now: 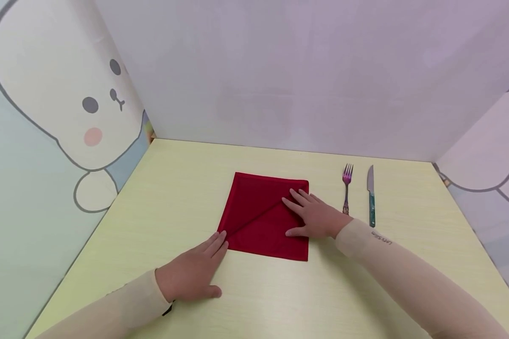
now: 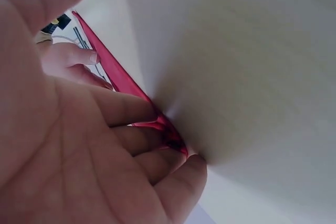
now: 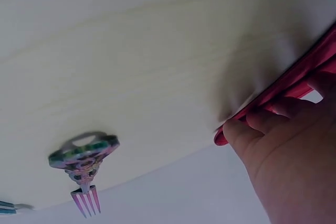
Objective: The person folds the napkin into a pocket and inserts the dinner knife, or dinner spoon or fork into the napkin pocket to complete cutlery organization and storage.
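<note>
A red cloth napkin lies on the table as a rough square, with a diagonal edge running across it from near left to far right. At its near left corner, the fingertips of my left hand press down, fingers straight and thumb spread on the table. My right hand rests flat with spread fingers on the napkin's right side, close to the far right corner. In the right wrist view, the napkin's red edge runs under the fingers. The left wrist view shows the red cloth beyond the left fingertips.
Right of the napkin lies a fork with an ornate handle, its lower end behind the right forearm. Farther right is a knife with a green handle. Pale curtains with cartoon prints border the light wood table.
</note>
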The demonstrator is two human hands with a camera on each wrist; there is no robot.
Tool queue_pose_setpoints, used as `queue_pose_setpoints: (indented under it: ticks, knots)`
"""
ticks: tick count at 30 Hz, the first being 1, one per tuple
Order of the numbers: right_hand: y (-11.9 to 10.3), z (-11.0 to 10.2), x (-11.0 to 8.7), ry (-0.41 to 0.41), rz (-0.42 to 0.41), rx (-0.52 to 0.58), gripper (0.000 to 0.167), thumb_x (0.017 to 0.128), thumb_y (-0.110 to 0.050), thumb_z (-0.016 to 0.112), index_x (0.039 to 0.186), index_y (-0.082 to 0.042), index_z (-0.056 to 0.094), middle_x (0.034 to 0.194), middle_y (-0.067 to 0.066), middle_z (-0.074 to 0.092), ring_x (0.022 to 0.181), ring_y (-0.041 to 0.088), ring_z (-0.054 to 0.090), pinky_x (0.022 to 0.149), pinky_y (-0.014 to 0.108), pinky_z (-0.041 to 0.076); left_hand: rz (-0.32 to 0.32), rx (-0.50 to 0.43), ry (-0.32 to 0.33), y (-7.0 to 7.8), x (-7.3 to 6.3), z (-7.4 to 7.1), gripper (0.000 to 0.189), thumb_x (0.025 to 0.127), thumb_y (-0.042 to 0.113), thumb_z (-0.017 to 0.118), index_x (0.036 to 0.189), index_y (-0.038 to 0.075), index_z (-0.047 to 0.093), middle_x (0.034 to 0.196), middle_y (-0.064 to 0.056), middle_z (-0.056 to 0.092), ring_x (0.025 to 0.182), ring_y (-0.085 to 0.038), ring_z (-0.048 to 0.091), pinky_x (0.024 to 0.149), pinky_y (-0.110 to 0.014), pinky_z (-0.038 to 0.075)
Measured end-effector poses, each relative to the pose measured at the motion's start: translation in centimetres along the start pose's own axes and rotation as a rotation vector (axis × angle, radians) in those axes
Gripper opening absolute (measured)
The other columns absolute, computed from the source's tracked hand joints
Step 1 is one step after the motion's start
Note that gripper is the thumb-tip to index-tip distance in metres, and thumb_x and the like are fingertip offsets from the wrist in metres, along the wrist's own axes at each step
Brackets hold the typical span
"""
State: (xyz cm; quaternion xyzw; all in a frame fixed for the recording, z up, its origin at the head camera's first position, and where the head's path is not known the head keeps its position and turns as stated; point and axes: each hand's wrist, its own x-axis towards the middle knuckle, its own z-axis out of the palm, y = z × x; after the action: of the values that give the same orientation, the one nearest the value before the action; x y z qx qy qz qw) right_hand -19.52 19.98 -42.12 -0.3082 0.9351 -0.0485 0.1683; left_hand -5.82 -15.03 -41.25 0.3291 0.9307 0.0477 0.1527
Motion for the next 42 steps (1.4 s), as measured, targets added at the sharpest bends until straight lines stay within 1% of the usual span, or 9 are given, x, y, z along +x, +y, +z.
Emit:
queue_pose_setpoints:
  ticks: [4, 11, 14, 17, 22, 28, 33, 38, 42]
  knots:
    - [0.1, 0.1, 0.0, 0.005, 0.000, 0.002, 0.103, 0.088, -0.072, 0.065, 0.166, -0.021, 0.022, 0.172, 0.013, 0.011, 0.156, 0.042, 0.003, 0.122, 0.057, 0.020, -0.012, -0.016, -0.034, -0.4, 0.3, -0.4, 0.095, 0.089, 0.049, 0.077, 0.156, -0.005, 0.037, 0.166, -0.021, 0.026, 0.154, -0.036, 0.023, 0.117, -0.043, 0.035]
    - [0.1, 0.2, 0.0, 0.010, -0.009, -0.001, 0.103, 0.088, -0.073, 0.064, 0.166, -0.020, 0.022, 0.172, 0.014, 0.010, 0.156, 0.042, 0.003, 0.123, 0.056, 0.019, -0.066, -0.047, -0.052, -1.3, 1.3, -2.7, 0.095, 0.090, 0.047, 0.078, 0.158, -0.002, 0.035, 0.167, -0.017, 0.025, 0.155, -0.035, 0.021, 0.118, -0.044, 0.035]
    - [0.0, 0.1, -0.1, 0.016, -0.007, 0.004, 0.103, 0.088, -0.073, 0.063, 0.166, -0.021, 0.022, 0.172, 0.014, 0.010, 0.156, 0.041, 0.003, 0.123, 0.055, 0.017, -0.078, -0.034, -0.036, -2.5, 2.0, -3.6, 0.094, 0.091, 0.048, 0.077, 0.159, 0.000, 0.033, 0.168, -0.017, 0.025, 0.155, -0.035, 0.021, 0.118, -0.045, 0.035]
    - [-0.4, 0.0, -0.1, 0.040, -0.014, 0.015, 0.103, 0.088, -0.075, 0.060, 0.166, -0.021, 0.021, 0.172, 0.012, 0.010, 0.157, 0.039, 0.001, 0.124, 0.054, 0.014, -0.108, -0.056, -0.013, -4.3, 3.0, -4.5, 0.093, 0.094, 0.046, 0.074, 0.161, 0.001, 0.030, 0.169, -0.016, 0.022, 0.155, -0.035, 0.019, 0.119, -0.047, 0.032]
    - [-2.7, -0.4, 0.2, 0.081, -0.063, 0.017, 0.098, 0.092, -0.076, 0.054, 0.166, -0.021, 0.020, 0.172, 0.010, 0.010, 0.158, 0.035, 0.000, 0.125, 0.052, 0.009, -0.153, -0.095, 0.021, -7.7, 5.8, -6.2, 0.087, 0.098, 0.045, 0.068, 0.163, 0.003, 0.026, 0.170, -0.015, 0.018, 0.156, -0.035, 0.016, 0.122, -0.049, 0.025]
    - [-7.3, -0.3, 0.9, 0.070, -0.118, -0.036, 0.094, 0.094, -0.076, 0.050, 0.166, -0.023, 0.022, 0.172, 0.007, 0.013, 0.158, 0.032, 0.002, 0.126, 0.048, 0.008, -0.167, -0.217, 0.102, -10.8, 10.1, -7.6, 0.077, 0.101, 0.045, 0.064, 0.162, 0.010, 0.033, 0.166, -0.011, 0.030, 0.153, -0.032, 0.027, 0.122, -0.050, 0.026]
    - [-10.3, 0.5, 1.6, 0.070, -0.145, -0.057, 0.090, 0.095, -0.078, 0.044, 0.165, -0.025, 0.025, 0.172, 0.004, 0.015, 0.158, 0.030, 0.004, 0.126, 0.047, 0.009, -0.207, -0.320, 0.139, -12.3, 13.2, -8.0, 0.070, 0.102, 0.047, 0.060, 0.159, 0.013, 0.038, 0.161, -0.009, 0.039, 0.149, -0.031, 0.033, 0.120, -0.052, 0.030]
    - [-12.5, 1.3, 1.8, 0.074, -0.157, -0.079, 0.090, 0.095, -0.078, 0.046, 0.165, -0.026, 0.027, 0.171, 0.004, 0.018, 0.158, 0.029, 0.008, 0.126, 0.046, 0.011, -0.229, -0.342, 0.144, -12.8, 15.6, -8.0, 0.065, 0.103, 0.045, 0.058, 0.158, 0.014, 0.041, 0.160, -0.010, 0.041, 0.149, -0.031, 0.035, 0.119, -0.052, 0.031]
    - [-13.8, 2.1, 1.8, 0.081, -0.176, -0.112, 0.090, 0.094, -0.078, 0.047, 0.165, -0.026, 0.027, 0.171, 0.004, 0.019, 0.158, 0.029, 0.011, 0.126, 0.046, 0.013, -0.225, -0.357, 0.144, -13.2, 16.9, -8.0, 0.062, 0.104, 0.042, 0.058, 0.157, 0.012, 0.043, 0.158, -0.011, 0.043, 0.147, -0.032, 0.037, 0.119, -0.051, 0.031]
